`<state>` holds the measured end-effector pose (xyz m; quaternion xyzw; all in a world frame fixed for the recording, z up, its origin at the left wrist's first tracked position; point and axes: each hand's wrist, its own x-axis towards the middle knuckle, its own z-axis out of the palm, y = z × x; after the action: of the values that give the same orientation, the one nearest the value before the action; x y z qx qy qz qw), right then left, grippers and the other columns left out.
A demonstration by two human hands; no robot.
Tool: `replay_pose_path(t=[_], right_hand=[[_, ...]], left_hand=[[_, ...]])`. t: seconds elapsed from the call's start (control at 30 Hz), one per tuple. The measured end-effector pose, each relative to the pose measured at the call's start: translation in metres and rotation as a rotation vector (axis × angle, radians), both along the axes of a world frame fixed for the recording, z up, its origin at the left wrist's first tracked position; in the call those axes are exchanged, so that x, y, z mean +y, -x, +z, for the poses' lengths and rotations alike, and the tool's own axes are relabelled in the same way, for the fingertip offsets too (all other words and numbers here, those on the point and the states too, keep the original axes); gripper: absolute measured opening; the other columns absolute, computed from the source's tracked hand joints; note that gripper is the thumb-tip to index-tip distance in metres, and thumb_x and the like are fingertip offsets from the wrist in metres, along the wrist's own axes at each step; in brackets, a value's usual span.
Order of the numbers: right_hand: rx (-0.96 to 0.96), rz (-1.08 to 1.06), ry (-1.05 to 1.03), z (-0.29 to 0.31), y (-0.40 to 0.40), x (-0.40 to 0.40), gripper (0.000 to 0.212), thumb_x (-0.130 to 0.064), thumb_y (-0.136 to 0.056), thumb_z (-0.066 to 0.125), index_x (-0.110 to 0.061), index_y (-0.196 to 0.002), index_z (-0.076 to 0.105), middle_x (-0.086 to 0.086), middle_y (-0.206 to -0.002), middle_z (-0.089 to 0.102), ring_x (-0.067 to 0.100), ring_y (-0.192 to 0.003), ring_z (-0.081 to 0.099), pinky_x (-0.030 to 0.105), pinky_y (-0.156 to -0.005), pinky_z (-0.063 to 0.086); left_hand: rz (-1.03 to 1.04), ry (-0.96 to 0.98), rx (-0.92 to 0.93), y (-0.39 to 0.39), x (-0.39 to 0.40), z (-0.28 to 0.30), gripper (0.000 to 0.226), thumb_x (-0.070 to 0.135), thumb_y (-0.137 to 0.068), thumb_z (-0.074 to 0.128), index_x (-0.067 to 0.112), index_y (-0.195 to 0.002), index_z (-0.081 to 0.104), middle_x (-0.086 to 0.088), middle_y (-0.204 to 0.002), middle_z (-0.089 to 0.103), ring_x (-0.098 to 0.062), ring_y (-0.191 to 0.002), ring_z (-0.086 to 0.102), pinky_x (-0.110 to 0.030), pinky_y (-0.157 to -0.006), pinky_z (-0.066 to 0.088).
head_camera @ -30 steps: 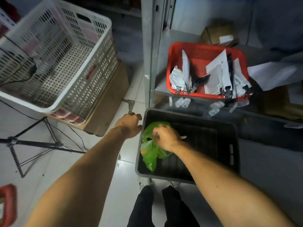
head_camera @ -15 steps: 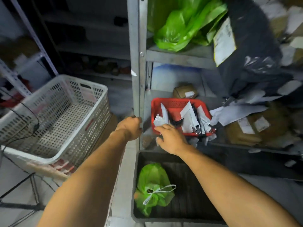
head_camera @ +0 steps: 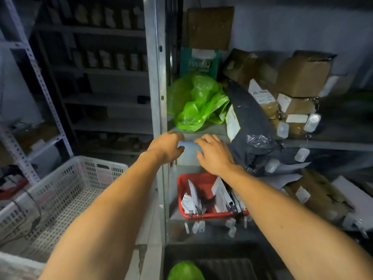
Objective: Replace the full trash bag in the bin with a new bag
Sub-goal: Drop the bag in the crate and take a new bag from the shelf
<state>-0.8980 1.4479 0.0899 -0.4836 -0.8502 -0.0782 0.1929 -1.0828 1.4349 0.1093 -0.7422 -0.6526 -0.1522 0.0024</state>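
Note:
The tied full green trash bag [head_camera: 185, 271] lies in the dark crate [head_camera: 262, 253] at the bottom edge, mostly cut off. A heap of loose green plastic bags [head_camera: 197, 102] rests on the metal shelf [head_camera: 201, 131] above. My left hand [head_camera: 166, 147] and my right hand [head_camera: 215, 152] are both raised just under that shelf's front edge, a little below the green bags. Both hands hold nothing and their fingers are spread. They do not touch the bags.
A steel shelf post [head_camera: 155, 87] rises right beside my left hand. A grey parcel bag [head_camera: 248, 126] hangs off the shelf on the right, with cardboard boxes [head_camera: 300, 77] behind. A red basket [head_camera: 203, 190] of papers sits below; a white perforated crate [head_camera: 66, 195] stands left.
The view has tilted upward. My right hand let go of the tied green bag in the dark crate, and both hands rose to the shelf holding the loose green bags.

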Motion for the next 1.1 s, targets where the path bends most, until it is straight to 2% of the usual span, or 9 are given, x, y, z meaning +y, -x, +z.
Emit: replay_pose_path(t=[0.2, 0.43, 0.57, 0.67, 0.83, 0.9, 1.0, 1.1], right_hand=[[-0.034, -0.032, -0.035, 0.041, -0.010, 0.014, 0.036, -0.027, -0.090, 0.053, -0.017, -0.124, 0.058, 0.005, -0.127, 0.051, 0.028, -0.122, 0.044, 0.043, -0.098, 0.043], [-0.034, -0.045, -0.025, 0.070, -0.017, 0.035, 0.039, -0.027, -0.090, 0.052, -0.018, -0.129, 0.055, 0.007, -0.131, 0.048, 0.028, -0.123, 0.041, 0.040, -0.095, 0.042], [-0.020, -0.037, 0.005, 0.072, -0.025, 0.045, 0.040, -0.026, -0.091, 0.051, -0.019, -0.130, 0.055, 0.006, -0.132, 0.048, 0.028, -0.124, 0.040, 0.041, -0.097, 0.043], [-0.014, -0.037, 0.019, 0.072, -0.029, 0.049, 0.041, -0.027, -0.091, 0.051, -0.019, -0.131, 0.055, 0.007, -0.132, 0.047, 0.028, -0.125, 0.040, 0.040, -0.097, 0.044], [0.013, -0.032, 0.009, 0.074, -0.028, 0.053, 0.041, -0.022, -0.088, 0.053, -0.018, -0.129, 0.054, 0.008, -0.132, 0.049, 0.028, -0.125, 0.040, 0.040, -0.096, 0.045], [0.022, -0.033, 0.008, 0.074, -0.028, 0.055, 0.047, -0.020, -0.086, 0.056, -0.019, -0.133, 0.050, 0.008, -0.134, 0.048, 0.030, -0.125, 0.041, 0.041, -0.096, 0.045], [0.031, -0.032, -0.002, 0.074, -0.029, 0.059, 0.064, -0.019, -0.083, 0.061, -0.024, -0.143, 0.038, 0.007, -0.144, 0.040, 0.032, -0.127, 0.040, 0.044, -0.098, 0.046], [0.087, -0.044, -0.016, 0.072, -0.028, 0.061, 0.073, -0.020, -0.083, 0.064, -0.028, -0.147, 0.030, 0.007, -0.153, 0.028, 0.033, -0.132, 0.036, 0.044, -0.098, 0.045]], left_hand=[[0.006, -0.057, 0.094, -0.023, 0.016, 0.045, 0.045, 0.030, -0.090, 0.056, 0.019, -0.133, 0.053, -0.012, -0.129, 0.055, -0.036, -0.117, 0.054, -0.046, -0.089, 0.051], [0.034, 0.015, 0.094, -0.035, 0.043, 0.052, 0.051, 0.025, -0.088, 0.059, 0.014, -0.137, 0.051, -0.016, -0.133, 0.054, -0.037, -0.121, 0.053, -0.044, -0.097, 0.048], [0.062, 0.114, 0.096, -0.043, 0.052, 0.039, 0.044, 0.034, -0.087, 0.060, 0.011, -0.125, 0.055, -0.016, -0.124, 0.061, -0.036, -0.114, 0.058, -0.040, -0.092, 0.050], [0.041, 0.109, 0.128, -0.046, 0.057, 0.029, 0.041, 0.038, -0.088, 0.062, 0.011, -0.118, 0.060, -0.015, -0.118, 0.064, -0.035, -0.110, 0.060, -0.039, -0.089, 0.050], [0.061, 0.023, 0.145, -0.048, 0.055, 0.034, 0.019, 0.017, -0.091, 0.053, 0.010, -0.105, 0.064, -0.017, -0.108, 0.066, -0.039, -0.099, 0.062, -0.035, -0.073, 0.044], [0.075, -0.025, 0.079, -0.044, 0.052, 0.040, 0.015, 0.014, -0.092, 0.048, 0.008, -0.101, 0.059, -0.022, -0.103, 0.067, -0.043, -0.093, 0.062, -0.037, -0.071, 0.046], [0.056, -0.121, -0.145, -0.040, 0.042, 0.054, 0.016, 0.016, -0.096, 0.044, 0.005, -0.103, 0.054, -0.025, -0.100, 0.066, -0.045, -0.090, 0.060, -0.037, -0.069, 0.043], [0.010, -0.149, -0.362, -0.039, 0.029, 0.068, 0.012, 0.014, -0.098, 0.044, 0.010, -0.096, 0.055, -0.017, -0.092, 0.064, -0.035, -0.086, 0.059, -0.032, -0.068, 0.038]])
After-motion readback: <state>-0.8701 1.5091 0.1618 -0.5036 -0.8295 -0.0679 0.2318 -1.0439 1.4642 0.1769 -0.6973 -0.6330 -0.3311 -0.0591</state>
